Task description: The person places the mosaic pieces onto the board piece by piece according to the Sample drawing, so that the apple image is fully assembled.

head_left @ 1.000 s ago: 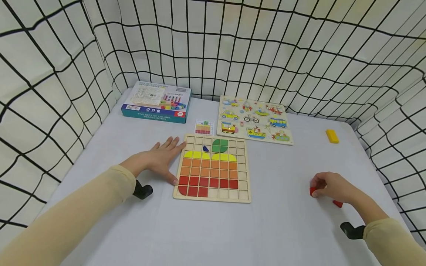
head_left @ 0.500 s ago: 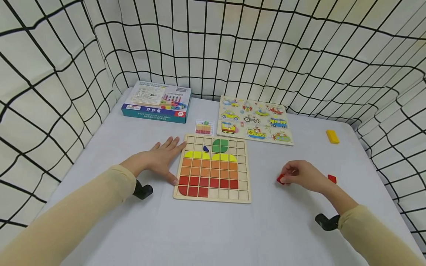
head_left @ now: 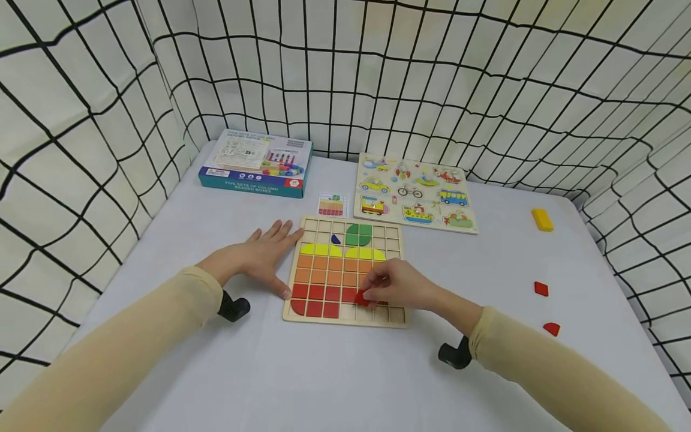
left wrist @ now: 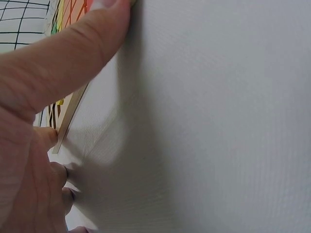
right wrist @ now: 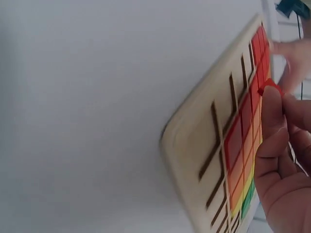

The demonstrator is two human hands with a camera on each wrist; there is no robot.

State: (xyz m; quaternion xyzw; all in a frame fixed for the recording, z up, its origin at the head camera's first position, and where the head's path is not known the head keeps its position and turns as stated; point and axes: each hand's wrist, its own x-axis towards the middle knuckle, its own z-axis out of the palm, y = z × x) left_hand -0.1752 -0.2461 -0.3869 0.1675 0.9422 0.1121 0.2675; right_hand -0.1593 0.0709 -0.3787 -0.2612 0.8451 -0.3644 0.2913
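Note:
A wooden grid board (head_left: 345, 324) lies on the table, filled with rows of red, orange and yellow tiles plus green and dark blue pieces near its top. My left hand (head_left: 259, 257) rests at the board's left edge, fingers spread, thumb and index fingertip touching the rim. In the left wrist view the thumb (left wrist: 73, 53) reaches to the board's side. Between thumb and fingers my right hand (head_left: 402, 285) pinches a red tile (head_left: 360, 297), over the lower red row of the board. The right wrist view shows this red tile (right wrist: 270, 87) at the fingertips.
Two loose red pieces lie at the right: a square tile (head_left: 541, 288) and a rounded tile (head_left: 551, 329). A yellow block (head_left: 542, 219) sits farther back. Behind the board are a pattern card (head_left: 333, 205), a picture puzzle (head_left: 415, 192) and a box (head_left: 254, 165). Black netting (head_left: 345, 78) surrounds the table.
My right hand has carried the red tile leftward from the table's right side to over the board. The left hand has stayed at the board's edge.

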